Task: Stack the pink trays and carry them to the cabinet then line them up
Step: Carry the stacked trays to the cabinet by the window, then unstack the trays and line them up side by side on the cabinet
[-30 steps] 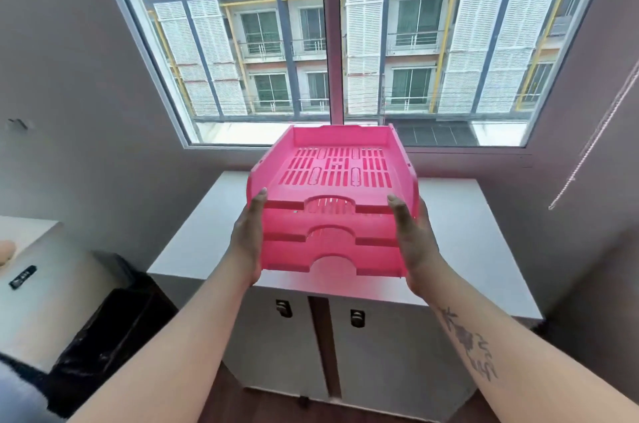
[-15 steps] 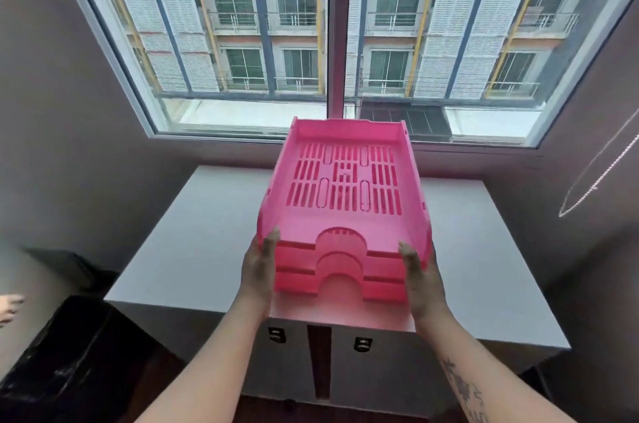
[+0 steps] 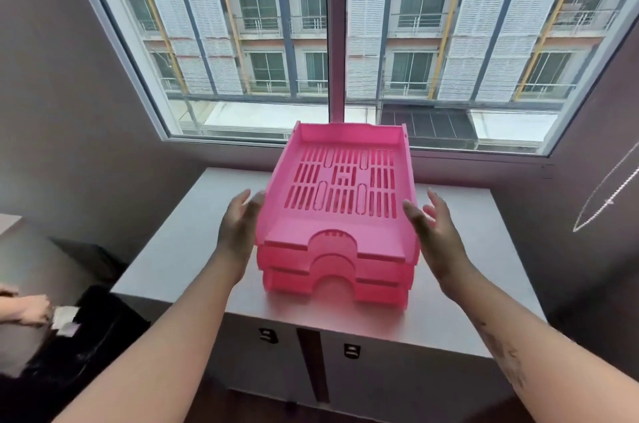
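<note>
A stack of three pink trays (image 3: 340,215) rests on the white cabinet top (image 3: 179,249), near its front edge, with the arched cut-outs facing me. The top tray has a slotted floor. My left hand (image 3: 238,225) is beside the stack's left wall, fingers straight, thumb close to or touching the top tray's edge. My right hand (image 3: 434,232) is beside the right wall with its fingers spread and the palm a little off the tray. Neither hand grips the stack.
The cabinet has two doors with dark handles (image 3: 268,335) and stands under a large window (image 3: 335,42). A black bag (image 3: 86,346) sits low at the left, where another person's hand (image 3: 24,310) holds something white. A bead chain (image 3: 608,201) hangs at the right.
The stack came down onto the cabinet top. Both hands let go of its front corners and opened along its sides. My view moved closer.
</note>
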`<state>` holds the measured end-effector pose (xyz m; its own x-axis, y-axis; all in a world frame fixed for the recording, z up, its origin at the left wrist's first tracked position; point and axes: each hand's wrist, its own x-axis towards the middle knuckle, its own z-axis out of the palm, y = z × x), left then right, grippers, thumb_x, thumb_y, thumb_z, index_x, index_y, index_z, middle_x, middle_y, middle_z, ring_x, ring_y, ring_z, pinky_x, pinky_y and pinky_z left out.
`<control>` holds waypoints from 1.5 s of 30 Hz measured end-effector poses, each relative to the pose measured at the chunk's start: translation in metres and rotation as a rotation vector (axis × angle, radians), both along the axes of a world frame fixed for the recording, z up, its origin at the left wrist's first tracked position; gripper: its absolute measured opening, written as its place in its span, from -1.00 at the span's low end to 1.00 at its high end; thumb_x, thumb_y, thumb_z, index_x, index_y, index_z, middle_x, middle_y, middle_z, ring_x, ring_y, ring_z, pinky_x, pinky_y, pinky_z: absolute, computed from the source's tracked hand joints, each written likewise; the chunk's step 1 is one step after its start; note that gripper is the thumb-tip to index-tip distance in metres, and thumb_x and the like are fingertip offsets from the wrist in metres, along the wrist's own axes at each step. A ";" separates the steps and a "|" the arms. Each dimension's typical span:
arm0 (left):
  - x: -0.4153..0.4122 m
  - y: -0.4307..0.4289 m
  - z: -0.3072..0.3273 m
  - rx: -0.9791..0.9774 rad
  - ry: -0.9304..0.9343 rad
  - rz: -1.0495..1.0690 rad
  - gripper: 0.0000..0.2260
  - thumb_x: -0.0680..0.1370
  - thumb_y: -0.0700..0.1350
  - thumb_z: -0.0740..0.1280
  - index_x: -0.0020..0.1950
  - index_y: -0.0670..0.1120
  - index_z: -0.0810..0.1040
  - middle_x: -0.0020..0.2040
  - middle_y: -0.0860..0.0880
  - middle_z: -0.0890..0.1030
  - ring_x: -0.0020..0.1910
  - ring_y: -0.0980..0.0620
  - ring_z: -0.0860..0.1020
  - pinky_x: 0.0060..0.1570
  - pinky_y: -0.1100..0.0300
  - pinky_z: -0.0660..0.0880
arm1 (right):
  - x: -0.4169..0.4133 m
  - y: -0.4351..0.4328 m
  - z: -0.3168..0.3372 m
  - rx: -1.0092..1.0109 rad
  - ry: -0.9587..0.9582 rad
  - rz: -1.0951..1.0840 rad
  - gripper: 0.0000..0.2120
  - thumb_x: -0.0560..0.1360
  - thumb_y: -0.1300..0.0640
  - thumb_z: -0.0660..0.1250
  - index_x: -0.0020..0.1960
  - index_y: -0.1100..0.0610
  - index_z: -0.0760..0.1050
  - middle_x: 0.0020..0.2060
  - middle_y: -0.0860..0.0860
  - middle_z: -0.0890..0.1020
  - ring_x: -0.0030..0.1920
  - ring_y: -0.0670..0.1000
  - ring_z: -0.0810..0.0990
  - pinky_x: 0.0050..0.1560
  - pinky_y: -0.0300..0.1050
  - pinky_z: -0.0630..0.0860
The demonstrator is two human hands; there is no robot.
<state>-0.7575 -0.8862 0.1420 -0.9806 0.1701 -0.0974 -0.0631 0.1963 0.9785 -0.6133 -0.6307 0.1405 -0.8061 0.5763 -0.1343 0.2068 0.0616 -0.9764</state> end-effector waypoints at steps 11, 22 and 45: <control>-0.023 0.028 0.016 -0.474 0.115 -0.007 -0.76 0.54 -0.24 0.15 -0.04 -0.25 0.61 -0.11 -0.22 0.66 -0.21 -0.19 0.58 -0.29 0.06 0.50 | -0.044 -0.003 0.017 0.159 -0.174 -0.104 -0.67 0.51 0.30 0.08 0.15 0.13 0.53 0.01 0.11 0.65 -0.15 0.07 0.60 -0.25 -0.10 0.52; -0.086 -0.071 0.078 -0.353 0.203 0.061 -0.76 0.58 -0.32 0.12 0.00 -0.17 0.58 -0.28 -0.07 0.50 -0.37 -0.07 0.48 -0.56 0.29 0.36 | -0.111 -0.102 0.069 0.203 -0.031 -0.096 -0.77 0.56 0.34 0.12 0.11 0.18 0.49 -0.25 0.01 0.54 -0.31 -0.02 0.48 -0.40 -0.18 0.38; -0.149 -0.231 -0.074 -0.383 0.024 0.066 -0.79 0.60 -0.23 0.21 -0.13 -0.01 0.55 -0.16 -0.11 0.58 -0.22 -0.05 0.47 -0.26 0.12 0.36 | -0.176 -0.265 -0.064 0.566 -0.494 0.186 -0.41 0.64 0.35 0.02 0.61 0.22 -0.12 0.60 0.22 0.00 0.54 0.22 0.21 0.38 0.00 0.32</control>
<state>-0.9066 -1.1171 0.0676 -0.9910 0.0623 -0.1186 -0.0659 0.5443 0.8363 -0.7898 -0.8958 0.0762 -0.8195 0.5252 -0.2293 0.5477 0.6002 -0.5829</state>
